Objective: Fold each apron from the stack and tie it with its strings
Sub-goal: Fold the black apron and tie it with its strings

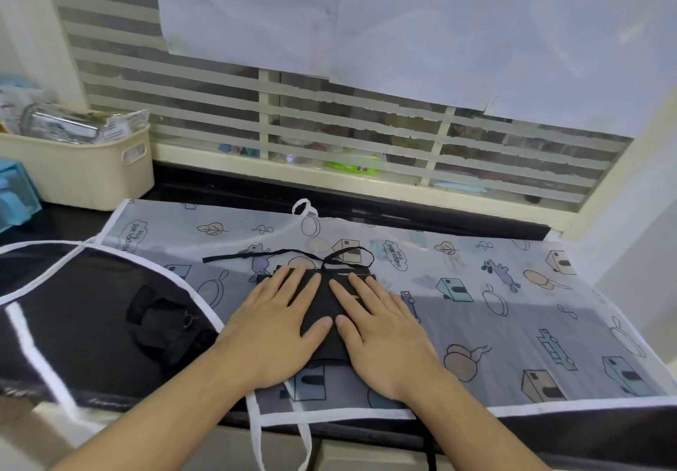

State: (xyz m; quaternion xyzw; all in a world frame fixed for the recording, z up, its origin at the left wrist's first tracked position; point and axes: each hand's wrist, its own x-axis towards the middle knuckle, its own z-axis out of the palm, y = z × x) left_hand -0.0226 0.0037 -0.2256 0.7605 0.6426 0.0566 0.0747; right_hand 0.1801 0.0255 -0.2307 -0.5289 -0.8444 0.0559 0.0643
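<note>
- My left hand (273, 327) and right hand (381, 327) lie flat with fingers straight on the folded black apron (322, 305); neither clasps anything, they only press down on it.
- The bundle sits in the middle of the counter, on top of a patterned see-through apron (513, 305) spread out beneath it.
- Its black strings (293, 252) trail off the far edge, crossed in what looks like a loose bow just beyond my fingertips.
- I judge the cloth to be thin, soft and light, so it will spring open if I let the pressure off.
- The sheet beneath looks slick, so the bundle may slide.
- Best hold, I think, is pinching the string ends while one palm pins the fold.
- Another black apron with white trim (91, 305) lies to my left.
</note>
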